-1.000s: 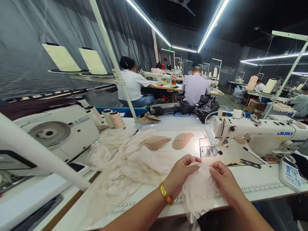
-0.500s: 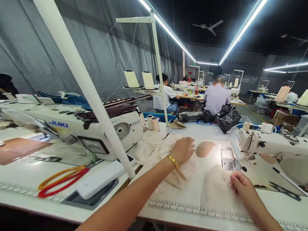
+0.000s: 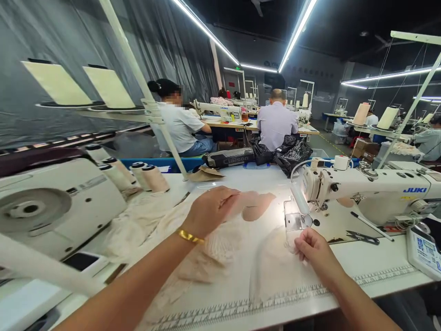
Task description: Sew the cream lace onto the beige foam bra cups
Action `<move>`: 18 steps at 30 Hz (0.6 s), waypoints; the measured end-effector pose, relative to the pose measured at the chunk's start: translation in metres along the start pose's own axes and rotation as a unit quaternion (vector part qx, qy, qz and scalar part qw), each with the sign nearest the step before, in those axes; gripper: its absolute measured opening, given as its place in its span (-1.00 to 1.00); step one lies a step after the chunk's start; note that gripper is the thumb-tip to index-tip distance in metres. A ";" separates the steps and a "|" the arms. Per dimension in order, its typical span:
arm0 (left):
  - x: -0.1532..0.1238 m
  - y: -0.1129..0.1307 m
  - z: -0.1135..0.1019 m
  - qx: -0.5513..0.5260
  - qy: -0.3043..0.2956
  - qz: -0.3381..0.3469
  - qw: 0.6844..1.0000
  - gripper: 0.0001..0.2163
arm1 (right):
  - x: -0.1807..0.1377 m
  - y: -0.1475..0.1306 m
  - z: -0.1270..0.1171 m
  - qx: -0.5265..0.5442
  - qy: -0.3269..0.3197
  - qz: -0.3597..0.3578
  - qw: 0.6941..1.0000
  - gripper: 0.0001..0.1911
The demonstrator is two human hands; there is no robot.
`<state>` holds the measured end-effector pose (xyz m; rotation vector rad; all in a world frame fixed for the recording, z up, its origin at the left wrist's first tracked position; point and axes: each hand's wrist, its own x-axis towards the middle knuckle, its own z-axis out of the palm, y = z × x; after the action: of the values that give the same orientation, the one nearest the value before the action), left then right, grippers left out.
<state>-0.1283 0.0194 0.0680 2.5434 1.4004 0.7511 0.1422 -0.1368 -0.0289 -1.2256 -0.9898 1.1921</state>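
Note:
My left hand (image 3: 210,209), with a gold bracelet at the wrist, pinches a small sheer beige fabric piece (image 3: 245,198) above the table. Beneath and beside it lies a tan, rounded cut-out (image 3: 260,210) with a dark slit line. Under my left forearm spreads a pile of crumpled cream fabric (image 3: 220,243). My right hand (image 3: 315,248) has thumb and fingers closed on the edge of a sheer pale fabric panel (image 3: 272,271), lying flat just in front of the needle plate (image 3: 293,222) of the sewing machine (image 3: 379,186).
Black thread snips (image 3: 363,237) and a white pen (image 3: 372,226) lie by the machine bed. A printed ruler (image 3: 220,313) runs along the table edge. Thread cones (image 3: 155,178) and another machine (image 3: 51,197) stand left. Two people sit ahead, beyond a black plastic bag (image 3: 292,154).
The view has swung right and closer to the table. My left hand, earlier over the cream pile with fingers loosely spread, now pinches a sheer piece. My right hand keeps its pinch near the needle plate.

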 end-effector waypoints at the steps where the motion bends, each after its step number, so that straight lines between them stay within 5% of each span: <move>1: -0.005 0.013 0.000 -0.036 -0.021 0.025 0.999 -0.60 | 0.000 0.000 -0.001 0.009 -0.002 0.005 1.000 -0.44; 6: -0.019 0.073 0.012 -0.116 -0.224 0.141 0.957 -0.75 | 0.002 -0.004 -0.003 0.047 -0.020 0.017 0.999 -0.39; 15: -0.007 0.092 0.037 -0.043 -0.226 0.168 0.959 -0.91 | -0.006 -0.011 0.007 -0.003 -0.016 -0.022 1.000 -0.52; 18: -0.003 0.096 0.035 -0.118 -0.273 0.207 0.932 -0.60 | -0.020 -0.032 0.011 -0.117 -0.052 -0.071 0.989 -0.73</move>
<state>-0.0396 -0.0324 0.0705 2.5828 0.5734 0.1967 0.1327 -0.1533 0.0048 -1.2611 -1.3018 1.0581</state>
